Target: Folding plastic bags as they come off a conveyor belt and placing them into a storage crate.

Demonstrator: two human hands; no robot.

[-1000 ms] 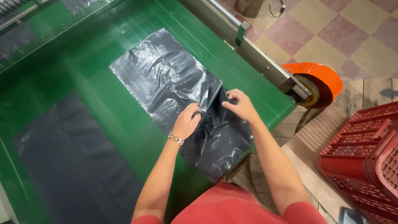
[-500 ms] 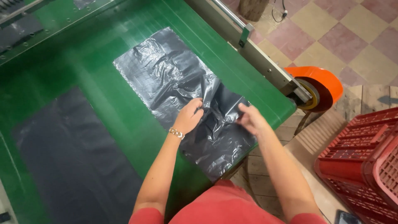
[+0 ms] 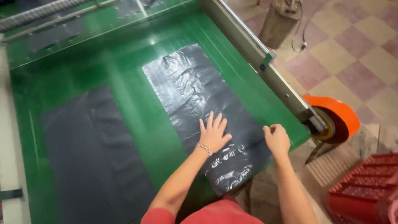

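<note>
Black film: a crinkled bag (image 3: 199, 103) is laid flat along the green belt (image 3: 124, 124), its near end hanging over the belt's front edge.
Left hand (image 3: 214, 135): pressed flat on the bag's near half, fingers spread open; a chain bracelet (image 3: 204, 148) is worn at the wrist.
Right hand (image 3: 277, 139): set at the bag's right edge, fingers curled shut; whether film is pinched cannot be told.
Second bag (image 3: 95, 157): left of the first, blurred.
Risk: the thin film could be creased or dragged askew if the edge is pulled while the flat hand slips.
Hidden: orange roller (image 3: 336, 120) partly behind the belt's frame; red crate (image 3: 365, 195) cut off, bottom right.
</note>
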